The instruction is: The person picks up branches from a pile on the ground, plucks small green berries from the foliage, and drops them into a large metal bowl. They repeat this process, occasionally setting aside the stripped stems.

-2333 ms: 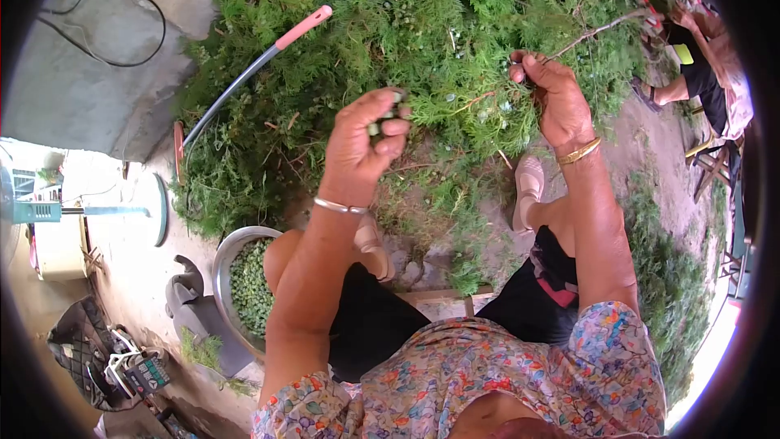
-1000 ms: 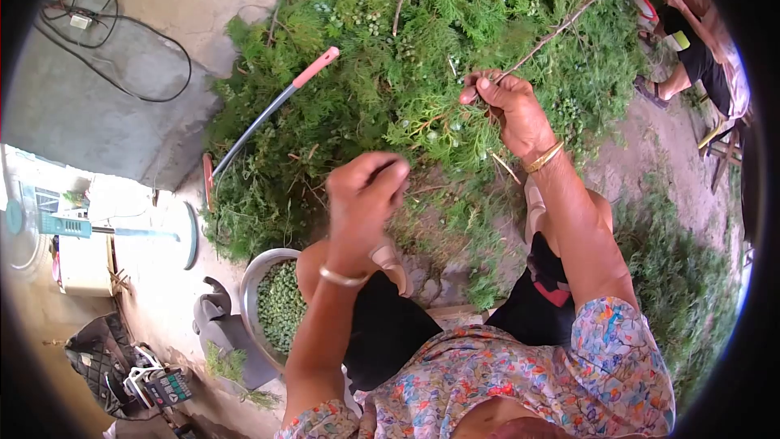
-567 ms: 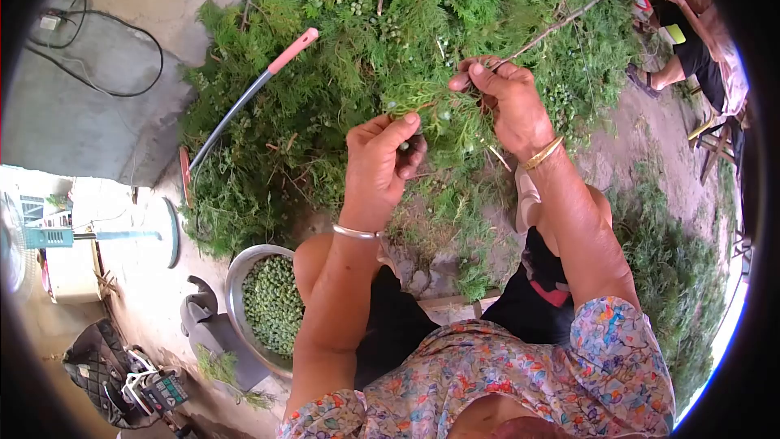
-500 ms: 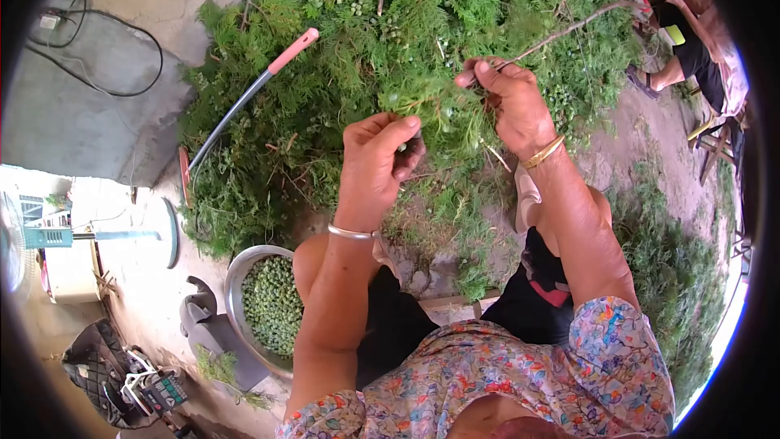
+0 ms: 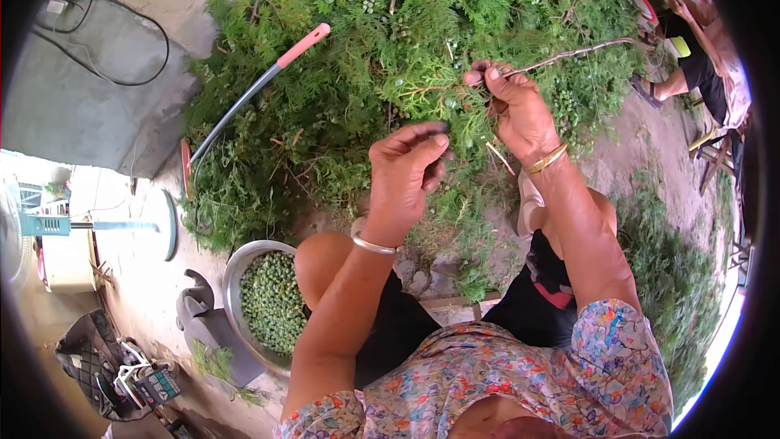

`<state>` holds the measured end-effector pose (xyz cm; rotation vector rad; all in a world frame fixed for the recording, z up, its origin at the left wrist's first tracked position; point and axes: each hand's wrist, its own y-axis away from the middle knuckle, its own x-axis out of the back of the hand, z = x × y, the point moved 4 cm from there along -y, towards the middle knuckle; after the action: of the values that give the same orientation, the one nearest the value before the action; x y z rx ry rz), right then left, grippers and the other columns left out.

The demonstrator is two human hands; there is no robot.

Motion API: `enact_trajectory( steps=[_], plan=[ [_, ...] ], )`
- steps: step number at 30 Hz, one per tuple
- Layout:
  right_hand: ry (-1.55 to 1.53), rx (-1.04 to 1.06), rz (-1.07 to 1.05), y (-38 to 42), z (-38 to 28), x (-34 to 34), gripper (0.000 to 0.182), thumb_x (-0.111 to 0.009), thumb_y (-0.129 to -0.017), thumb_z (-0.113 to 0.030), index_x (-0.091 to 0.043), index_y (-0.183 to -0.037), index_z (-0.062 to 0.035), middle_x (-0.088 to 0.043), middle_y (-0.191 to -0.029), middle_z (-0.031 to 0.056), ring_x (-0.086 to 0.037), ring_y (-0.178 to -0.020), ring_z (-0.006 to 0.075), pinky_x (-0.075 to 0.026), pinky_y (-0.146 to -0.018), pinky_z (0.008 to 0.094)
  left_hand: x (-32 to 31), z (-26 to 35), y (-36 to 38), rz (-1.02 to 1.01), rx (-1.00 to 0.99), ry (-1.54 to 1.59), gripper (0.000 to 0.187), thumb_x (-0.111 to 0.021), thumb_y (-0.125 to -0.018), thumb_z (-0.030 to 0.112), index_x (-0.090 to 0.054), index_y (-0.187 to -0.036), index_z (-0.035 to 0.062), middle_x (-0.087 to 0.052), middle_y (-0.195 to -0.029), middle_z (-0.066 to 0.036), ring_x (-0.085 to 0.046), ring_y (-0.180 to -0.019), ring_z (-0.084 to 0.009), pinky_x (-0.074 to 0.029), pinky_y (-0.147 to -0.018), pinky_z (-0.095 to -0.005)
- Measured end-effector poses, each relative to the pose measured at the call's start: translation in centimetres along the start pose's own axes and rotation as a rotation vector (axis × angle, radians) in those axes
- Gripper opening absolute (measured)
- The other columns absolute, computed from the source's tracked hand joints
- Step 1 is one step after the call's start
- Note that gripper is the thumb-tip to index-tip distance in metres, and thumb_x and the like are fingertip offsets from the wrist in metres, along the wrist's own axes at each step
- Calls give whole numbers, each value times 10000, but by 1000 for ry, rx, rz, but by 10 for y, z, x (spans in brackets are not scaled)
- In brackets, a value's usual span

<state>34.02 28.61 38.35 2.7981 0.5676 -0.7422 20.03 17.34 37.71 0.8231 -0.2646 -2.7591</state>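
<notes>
Branch: here's the long, bare brown stem [image 5: 581, 52], slanting up and right over the pile from the right hand, with a green, leafy sprig [image 5: 426, 90] at its near end, out in front of the left hand.
Right hand: I've got this one [image 5: 524, 114] closed on the stem, thumb and fingers pinched together around it, gold bangle [image 5: 546, 159] at the wrist.
Left hand: over to this one [image 5: 402, 175], just below the sprig, half-curled, thumb near the bent fingers, fingertips dark; I can't tell whether anything is in its grasp. A silver bangle [image 5: 374, 245] sits on the wrist.
Pile: under and beyond both hands I see a broad heap of cut greenery [image 5: 357, 73], pale round berries showing among the leaves.
Bowl: down by the left knee, there's a metal bowl [image 5: 231, 280] well loaded with small green berries [image 5: 270, 305].
Long tool: I'm seeing a grey shaft with a pink grip [image 5: 304, 45] lying aslant across the heap's left side.
Left edge: a fan [image 5: 49, 225] and, above it, a black cable [image 5: 122, 82] looping over a grey surface [image 5: 97, 114].
Right edge: another person [image 5: 703, 73], partly in view, one sandalled foot near the greenery.
</notes>
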Motion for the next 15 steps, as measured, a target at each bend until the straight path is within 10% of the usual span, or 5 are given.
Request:
enact_trajectory(
  steps=[15],
  plan=[
    [-100, -101, -14, 11, 19, -16, 229, -561, -883, -105, -547, -1050, 51, -651, -959, 154, -585, -917, 197, -410, -847, 283, -2, -3, -11, 207, 34, 126, 218, -745, -717, 70, -527, -729, 56, -552, -634, -24, -466, -436, -101, -279, -342, -222]
  ],
)
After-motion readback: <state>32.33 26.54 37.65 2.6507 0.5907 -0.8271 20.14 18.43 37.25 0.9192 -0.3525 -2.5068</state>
